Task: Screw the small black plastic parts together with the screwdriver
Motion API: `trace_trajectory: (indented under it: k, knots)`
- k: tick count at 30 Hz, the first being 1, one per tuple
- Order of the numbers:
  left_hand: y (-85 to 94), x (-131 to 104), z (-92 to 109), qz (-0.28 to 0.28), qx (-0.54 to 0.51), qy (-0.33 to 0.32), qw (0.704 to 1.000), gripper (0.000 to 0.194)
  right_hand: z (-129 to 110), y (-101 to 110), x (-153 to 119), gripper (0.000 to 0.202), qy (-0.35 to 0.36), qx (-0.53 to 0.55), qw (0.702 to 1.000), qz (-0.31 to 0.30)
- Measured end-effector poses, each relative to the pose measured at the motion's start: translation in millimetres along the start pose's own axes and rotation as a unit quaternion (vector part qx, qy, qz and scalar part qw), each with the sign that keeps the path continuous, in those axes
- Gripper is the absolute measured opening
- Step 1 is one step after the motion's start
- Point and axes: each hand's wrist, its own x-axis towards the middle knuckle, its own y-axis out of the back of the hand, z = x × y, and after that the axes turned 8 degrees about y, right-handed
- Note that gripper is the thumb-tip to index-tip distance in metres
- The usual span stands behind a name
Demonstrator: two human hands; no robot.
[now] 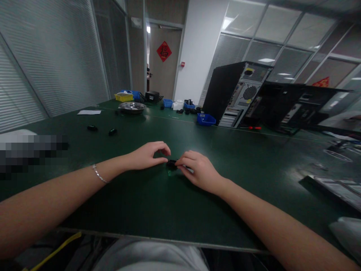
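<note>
A small black object [171,163] is at the fingertips of my right hand [199,169], just above or on the green tabletop; its exact kind is too small to make out. My right thumb and fingers pinch its right end. Something pale, partly hidden, shows under the right fingers. My left hand [146,155] is open, fingers curved and apart from the thumb. Its thumb tip is close to the left end of the black object, and I cannot tell whether they touch. A small green glow [169,173] shows on the table just below the object.
Two small black objects lie at left, one [92,128] beside another [113,131]. A metal bowl [132,108], yellow tray [124,98] and blue bin [206,119] stand farther back. Computer towers [225,90] stand back right. A flat device [335,192] lies at right. The table's front edge [158,239] is near me.
</note>
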Motion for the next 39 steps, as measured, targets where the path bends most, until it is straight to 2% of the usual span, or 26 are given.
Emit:
trace_trajectory:
  k: [4,8,12,15,17,20,22,26,29,31,34,36,39]
  knots:
    - [-4.6,0.4,2.3,-0.005,0.000,-0.019,1.000,0.021,-13.4,-10.7,6.4,0.025,0.017,-0.036,0.998,-0.054]
    - [-7.1,0.3,3.9,-0.023,-0.011,-0.033,0.999,0.027,-16.4,-16.4,8.7,0.024,0.013,-0.036,0.997,-0.065]
    - [-9.9,1.3,-0.4,-0.032,0.005,-0.043,0.999,0.025,-16.5,-8.8,7.8,0.018,0.011,-0.003,1.000,-0.023]
    - [-11.4,2.0,-3.6,-0.035,0.013,-0.042,0.998,0.022,-13.1,-0.1,5.5,0.015,-0.051,0.091,0.994,0.043]
    - [-11.5,2.0,-4.4,-0.036,0.008,-0.041,0.998,0.022,-8.1,3.0,3.7,0.015,-0.118,0.203,0.969,0.071]
    - [-11.2,1.7,-4.2,-0.036,-0.001,-0.043,0.998,0.026,0.4,1.9,2.6,0.022,-0.201,0.384,0.895,0.104]
    - [-11.4,1.7,-3.9,-0.032,-0.001,-0.045,0.998,0.033,4.3,-0.9,3.1,0.027,-0.221,0.465,0.848,0.125]
    - [-10.8,1.4,-2.0,-0.021,-0.007,-0.044,0.999,0.048,5.7,-4.5,4.1,0.032,-0.243,0.544,0.792,0.129]
    - [-8.7,0.2,0.6,-0.036,-0.015,-0.043,0.998,0.044,5.9,-5.7,3.4,0.030,-0.257,0.570,0.767,0.146]
    - [-7.6,-0.9,2.1,-0.045,-0.021,-0.042,0.998,0.038,7.4,-6.7,2.8,0.028,-0.258,0.574,0.762,0.153]
    - [-8.5,-1.9,2.9,-0.044,-0.022,-0.027,0.998,0.031,10.8,-9.0,2.6,0.024,-0.250,0.549,0.783,0.153]
    - [-10.9,-1.6,3.2,-0.032,-0.004,-0.005,0.999,0.038,11.9,-10.7,3.1,0.024,-0.241,0.532,0.798,0.150]
    - [-15.1,-0.3,4.8,-0.013,0.032,0.028,0.999,0.046,11.0,-12.6,4.3,0.022,-0.232,0.526,0.803,0.156]
